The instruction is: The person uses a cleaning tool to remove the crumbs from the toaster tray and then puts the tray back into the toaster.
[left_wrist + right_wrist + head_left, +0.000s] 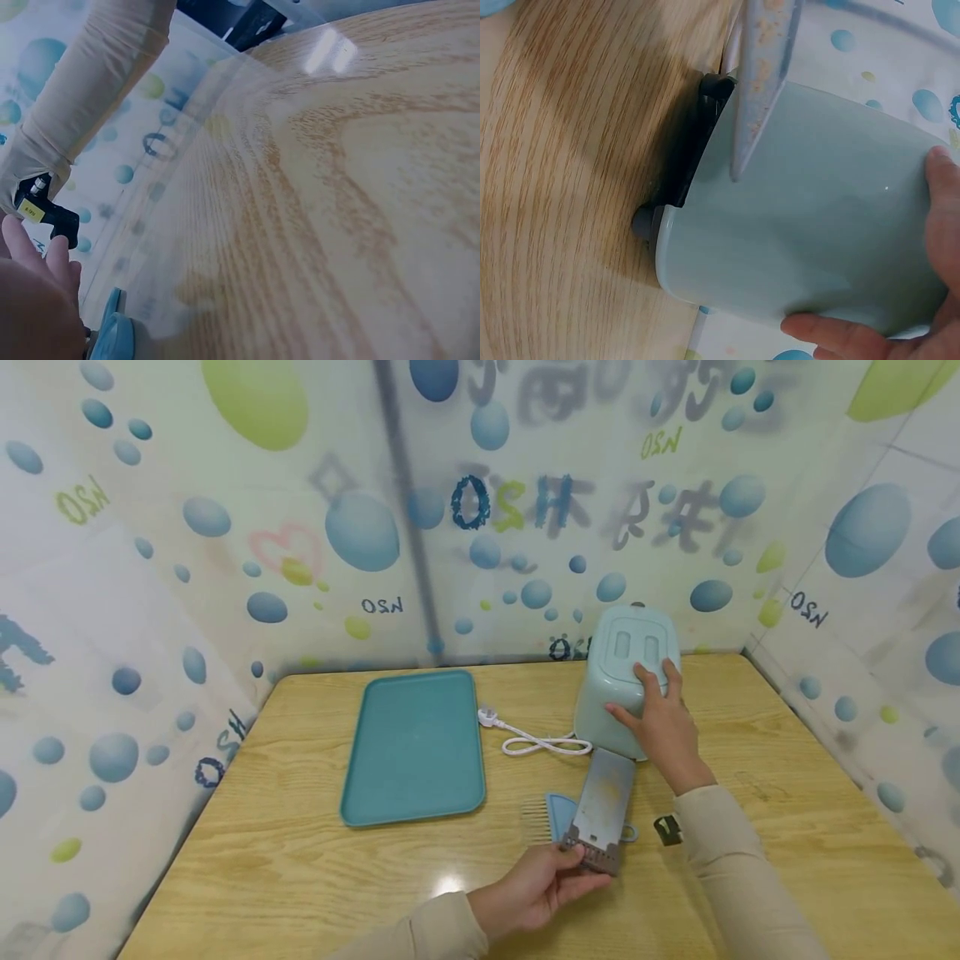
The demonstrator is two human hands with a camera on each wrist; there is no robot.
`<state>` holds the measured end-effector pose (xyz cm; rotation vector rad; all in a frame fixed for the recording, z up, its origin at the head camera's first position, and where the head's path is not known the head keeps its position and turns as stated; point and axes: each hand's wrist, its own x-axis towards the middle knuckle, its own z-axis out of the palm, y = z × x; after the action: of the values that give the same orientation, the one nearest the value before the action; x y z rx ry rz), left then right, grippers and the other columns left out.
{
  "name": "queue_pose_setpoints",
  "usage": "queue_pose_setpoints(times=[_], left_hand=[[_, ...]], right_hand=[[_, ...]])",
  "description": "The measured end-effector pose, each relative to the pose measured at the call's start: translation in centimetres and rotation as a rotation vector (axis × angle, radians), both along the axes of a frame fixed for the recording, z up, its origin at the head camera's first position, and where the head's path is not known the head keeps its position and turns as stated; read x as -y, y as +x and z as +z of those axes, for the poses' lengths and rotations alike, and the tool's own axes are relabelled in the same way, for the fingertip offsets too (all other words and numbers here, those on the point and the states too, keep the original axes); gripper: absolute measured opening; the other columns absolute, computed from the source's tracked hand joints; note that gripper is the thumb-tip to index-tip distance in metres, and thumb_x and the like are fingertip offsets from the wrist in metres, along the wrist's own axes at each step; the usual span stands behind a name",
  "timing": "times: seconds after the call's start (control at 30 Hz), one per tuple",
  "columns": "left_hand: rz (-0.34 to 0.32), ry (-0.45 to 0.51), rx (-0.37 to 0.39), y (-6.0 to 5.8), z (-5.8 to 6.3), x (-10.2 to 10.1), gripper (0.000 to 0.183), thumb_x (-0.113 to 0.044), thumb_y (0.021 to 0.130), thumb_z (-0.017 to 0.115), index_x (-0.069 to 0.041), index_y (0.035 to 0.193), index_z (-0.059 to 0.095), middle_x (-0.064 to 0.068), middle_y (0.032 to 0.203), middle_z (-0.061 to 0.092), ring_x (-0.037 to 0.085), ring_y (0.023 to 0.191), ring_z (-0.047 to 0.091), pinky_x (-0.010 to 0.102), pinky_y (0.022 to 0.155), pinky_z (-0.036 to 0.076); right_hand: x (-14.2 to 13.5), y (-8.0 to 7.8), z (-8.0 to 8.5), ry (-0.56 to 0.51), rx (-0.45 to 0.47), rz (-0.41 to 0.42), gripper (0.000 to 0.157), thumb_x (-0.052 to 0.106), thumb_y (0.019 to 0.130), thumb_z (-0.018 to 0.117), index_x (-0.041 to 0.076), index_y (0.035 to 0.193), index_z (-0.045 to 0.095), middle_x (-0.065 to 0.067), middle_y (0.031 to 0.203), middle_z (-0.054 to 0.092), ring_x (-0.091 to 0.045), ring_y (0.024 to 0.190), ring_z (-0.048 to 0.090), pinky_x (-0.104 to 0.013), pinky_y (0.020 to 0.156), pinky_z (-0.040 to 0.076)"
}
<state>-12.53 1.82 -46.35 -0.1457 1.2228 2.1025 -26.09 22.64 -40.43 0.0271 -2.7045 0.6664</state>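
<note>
Crumb tray (606,793), just one, pinched by left fingers (587,884); right fingers (651,685) spread against one toaster (609,718).

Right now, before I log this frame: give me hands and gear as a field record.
left hand: pinches near end of crumb tray
right hand: fingers spread, touching toaster
crumb tray: brown residue on top
toaster: at back of table, lid on
brush: partly hidden by crumb tray in head view
teal tray: flat on table, bare
plug: lying loose by teal tray
cord: looped between plug and toaster
</note>
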Motion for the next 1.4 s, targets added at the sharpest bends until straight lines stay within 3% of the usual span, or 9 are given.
queue_pose_setpoints(times=[0.13, 0.3, 0.43, 0.63, 0.83, 1.1, 1.4], left_hand=[[0.0, -0.031, -0.015, 0.0, 0.1, 0.3, 0.031, -0.015, 0.102, 0.044, 0.006, 0.124, 0.052, 0.006, 0.087, 0.071, 0.008, 0.077, 0.071, 0.01, 0.063, 0.053], [-0.02, -0.053, -0.029, -0.2, 0.2, 0.8, 0.023, -0.015, 0.102, 0.044, 0.0, 0.115, 0.056, -0.001, 0.077, 0.066, -0.001, 0.063, 0.065, 0.006, 0.052, 0.046], [-0.014, -0.096, -0.046, -0.4, 0.2, 1.2, 0.018, -0.015, 0.1, 0.047, -0.004, 0.11, 0.057, -0.003, 0.076, 0.065, -0.002, 0.063, 0.064, 0.006, 0.05, 0.044], [-0.007, -0.151, -0.07, -0.6, 0.1, 1.9, 0.021, -0.015, 0.099, 0.048, -0.001, 0.111, 0.058, -0.006, 0.072, 0.064, -0.003, 0.061, 0.06, 0.007, 0.05, 0.042], [0.033, -0.204, -0.066, -0.9, 0.2, 2.5, 0.019, -0.016, 0.098, 0.051, -0.003, 0.109, 0.061, -0.009, 0.072, 0.06, -0.004, 0.052, 0.047, 0.006, 0.045, 0.035], [0.08, -0.219, -0.064, -1.1, 0.4, 3.2, 0.01, -0.016, 0.098, 0.052, -0.009, 0.099, 0.059, -0.009, 0.071, 0.055, -0.004, 0.05, 0.04, 0.006, 0.044, 0.033], [0.076, -0.227, -0.081, -1.2, 0.4, 4.3, 0.011, -0.018, 0.098, 0.051, -0.009, 0.1, 0.059, -0.009, 0.072, 0.052, -0.004, 0.047, 0.038, 0.007, 0.042, 0.03]], right_hand=[[0.0, 0.1, 0.0, -0.001, 0.008, -0.007, 0.076, 0.045, 0.09, 0.064, 0.012, 0.149, 0.03, -0.028, 0.156, 0.01, -0.06, 0.096, 0.054, -0.06, 0.066, 0.047], [0.0, 0.2, 0.3, 0.014, 0.038, -0.027, 0.077, 0.049, 0.09, 0.063, 0.014, 0.149, 0.029, -0.025, 0.157, 0.009, -0.058, 0.089, 0.055, -0.053, 0.056, 0.045], [-0.1, 0.3, 0.4, 0.029, 0.055, -0.041, 0.077, 0.052, 0.089, 0.061, 0.016, 0.15, 0.029, -0.024, 0.157, 0.01, -0.056, 0.087, 0.056, -0.046, 0.05, 0.043], [0.0, 0.3, 0.4, 0.035, 0.053, -0.046, 0.077, 0.053, 0.089, 0.061, 0.016, 0.149, 0.03, -0.023, 0.157, 0.011, -0.055, 0.085, 0.056, -0.046, 0.049, 0.042], [0.0, 0.3, 0.2, 0.052, 0.031, -0.044, 0.076, 0.053, 0.089, 0.062, 0.016, 0.148, 0.031, -0.024, 0.156, 0.013, -0.056, 0.084, 0.056, -0.046, 0.047, 0.042], [0.0, 0.2, 0.1, 0.064, 0.026, -0.047, 0.076, 0.053, 0.089, 0.061, 0.016, 0.148, 0.031, -0.023, 0.156, 0.013, -0.054, 0.084, 0.056, -0.044, 0.046, 0.041], [0.0, 0.1, 0.1, 0.058, 0.044, -0.057, 0.076, 0.054, 0.089, 0.06, 0.018, 0.149, 0.029, -0.021, 0.157, 0.012, -0.054, 0.086, 0.055, -0.043, 0.047, 0.041]])
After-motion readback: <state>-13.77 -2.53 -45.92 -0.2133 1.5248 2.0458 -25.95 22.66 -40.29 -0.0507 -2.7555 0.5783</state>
